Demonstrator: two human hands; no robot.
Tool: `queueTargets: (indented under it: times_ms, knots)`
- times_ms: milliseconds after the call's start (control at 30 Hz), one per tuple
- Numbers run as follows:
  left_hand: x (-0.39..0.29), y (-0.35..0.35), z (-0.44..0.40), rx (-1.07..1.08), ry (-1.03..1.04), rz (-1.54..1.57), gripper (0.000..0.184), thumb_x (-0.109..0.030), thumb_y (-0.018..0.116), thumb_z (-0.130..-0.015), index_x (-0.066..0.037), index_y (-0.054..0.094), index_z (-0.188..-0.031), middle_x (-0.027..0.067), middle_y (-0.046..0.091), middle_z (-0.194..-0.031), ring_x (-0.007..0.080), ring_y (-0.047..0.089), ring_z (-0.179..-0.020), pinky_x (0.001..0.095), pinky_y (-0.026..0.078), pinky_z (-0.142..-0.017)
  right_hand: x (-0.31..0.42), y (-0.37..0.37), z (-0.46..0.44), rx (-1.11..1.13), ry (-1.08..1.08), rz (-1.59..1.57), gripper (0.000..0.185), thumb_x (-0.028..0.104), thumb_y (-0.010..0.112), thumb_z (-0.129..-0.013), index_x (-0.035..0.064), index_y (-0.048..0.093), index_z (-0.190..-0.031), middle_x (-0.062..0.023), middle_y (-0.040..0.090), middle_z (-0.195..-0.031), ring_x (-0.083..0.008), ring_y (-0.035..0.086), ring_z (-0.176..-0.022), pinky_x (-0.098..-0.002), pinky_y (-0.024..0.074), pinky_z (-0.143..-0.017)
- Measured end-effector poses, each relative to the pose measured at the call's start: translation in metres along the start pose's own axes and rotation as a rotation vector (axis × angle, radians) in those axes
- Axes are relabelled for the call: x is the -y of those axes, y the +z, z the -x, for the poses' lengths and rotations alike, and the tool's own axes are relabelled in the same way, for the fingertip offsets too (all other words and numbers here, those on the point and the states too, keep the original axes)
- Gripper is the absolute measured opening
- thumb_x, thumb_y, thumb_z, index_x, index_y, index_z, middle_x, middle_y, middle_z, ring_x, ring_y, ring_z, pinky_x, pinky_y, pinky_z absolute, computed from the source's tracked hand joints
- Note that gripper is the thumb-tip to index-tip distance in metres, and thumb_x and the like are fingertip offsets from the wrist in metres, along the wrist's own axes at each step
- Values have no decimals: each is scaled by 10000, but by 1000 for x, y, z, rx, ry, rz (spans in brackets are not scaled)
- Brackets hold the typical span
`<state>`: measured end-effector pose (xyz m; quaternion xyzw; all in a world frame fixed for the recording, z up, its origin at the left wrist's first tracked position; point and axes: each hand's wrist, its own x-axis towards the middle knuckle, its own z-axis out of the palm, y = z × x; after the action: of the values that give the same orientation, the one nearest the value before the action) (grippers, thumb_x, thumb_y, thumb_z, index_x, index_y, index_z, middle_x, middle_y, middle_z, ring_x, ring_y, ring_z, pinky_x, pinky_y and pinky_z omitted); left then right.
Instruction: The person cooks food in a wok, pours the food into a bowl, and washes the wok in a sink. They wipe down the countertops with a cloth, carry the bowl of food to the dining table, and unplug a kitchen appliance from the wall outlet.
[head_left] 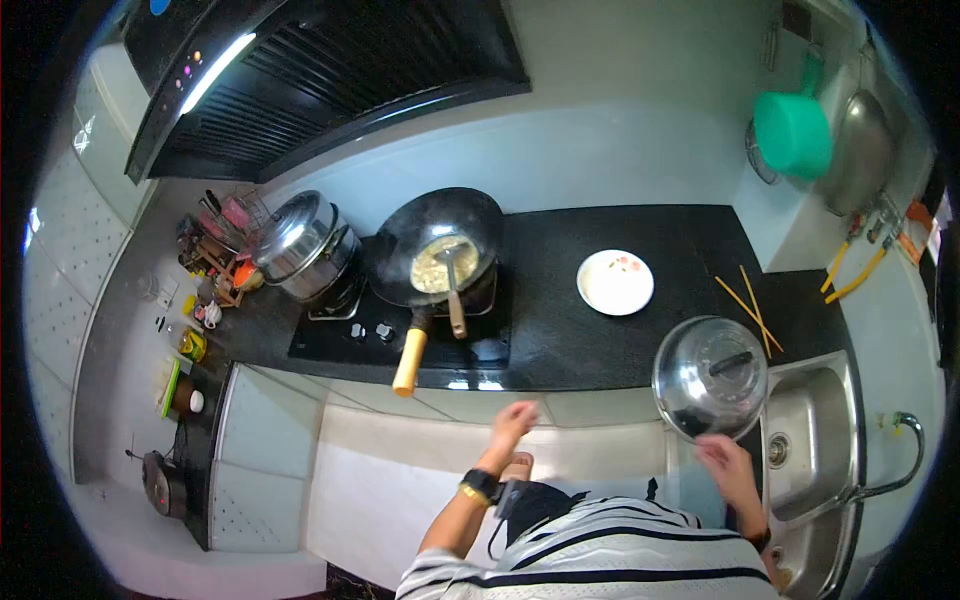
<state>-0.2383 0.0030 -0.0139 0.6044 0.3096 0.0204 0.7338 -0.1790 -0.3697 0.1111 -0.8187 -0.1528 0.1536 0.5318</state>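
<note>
My left hand (513, 424) is in the air in front of the counter edge, its slightly blurred fingers loosely apart and nothing visible in them. At the lower rim of a domed metal lid (700, 398) is my right hand (728, 470); its fingers look loosely bent, and whether they touch the rim is unclear. The lid has its dark handle up and juts past the counter edge beside the sink. On the stove sits a black wok (405, 240) with pale food (432, 270) in it. A spatula (455, 305) rests in the wok, its handle over the near rim.
A white plate (612, 290) with small reddish pieces stands on the black counter (570, 350). Yellow chopsticks (745, 305) lie crossed near the sink (810, 430). Left of the wok is a steamer pot (305, 250). Bottles and utensils fill the left corner.
</note>
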Motion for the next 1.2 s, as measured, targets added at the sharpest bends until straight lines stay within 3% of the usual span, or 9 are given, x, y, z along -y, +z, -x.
queueTargets:
  times_ms: [167,300,367,500,533,933,1033,1100,1200]
  knots:
    - [-31,-138,26,-174,-114,365,238,-262,526,-844,-71,542,-985,25,574,-805,116,566,-714,217,438,-608,101,165,-137,664,9,-333,380,225,498,-869,24,405,-1178,-112,554,-1026,-174,569,-886,-278,489,-740]
    - [-58,-186,23,-91,-92,452,262,-295,473,-875,-58,529,-971,51,573,-816,149,569,-746,248,461,-639,146,280,-213,618,483,-697,492,443,549,-799,43,459,-1073,-99,524,-991,-191,558,-814,-298,499,-624]
    - [-70,-200,18,-46,-99,477,278,-312,459,-881,-55,525,-965,62,577,-825,161,570,-757,260,468,-651,152,309,-232,661,530,-824,425,437,571,-786,54,481,-946,-103,540,-948,-210,565,-816,-313,503,-633]
    - [-81,-210,1,165,-199,628,333,-374,418,-885,-66,522,-956,76,592,-878,186,568,-785,297,469,-679,136,345,-254,614,594,-820,269,333,550,-824,79,466,-841,-9,468,-655,-71,412,-459,-206,340,-372]
    - [-86,-209,-2,229,-235,674,363,-410,402,-879,-77,511,-973,83,585,-882,197,568,-785,315,470,-684,152,344,-248,521,537,-771,206,276,507,-852,78,457,-827,35,383,-574,-27,277,-405,-186,211,-326]
    - [-125,-185,-4,329,-396,777,444,-524,546,-751,-116,550,-927,15,586,-757,166,542,-697,333,419,-678,161,196,-86,145,44,-738,341,285,482,-873,27,425,-1089,2,475,-671,-49,433,-516,-169,348,-431]
    - [-136,-180,7,681,-335,879,391,-349,527,-828,-32,545,-1057,86,593,-944,212,553,-819,329,449,-723,116,173,-48,37,141,-1014,346,313,462,-881,29,448,-1077,33,413,-613,-32,361,-464,-171,293,-386]
    - [-146,-169,12,567,-343,815,415,-426,528,-806,-60,545,-1002,45,593,-899,189,546,-746,308,440,-685,92,168,-34,-113,141,-993,331,334,448,-886,41,483,-1037,54,334,-562,-20,292,-440,-177,244,-360]
    - [-140,-177,-4,493,-440,874,317,-311,559,-810,-46,539,-984,59,582,-858,167,538,-712,306,445,-649,60,140,8,-671,267,-623,330,353,516,-843,51,527,-975,32,461,-630,-49,396,-479,-192,328,-404]
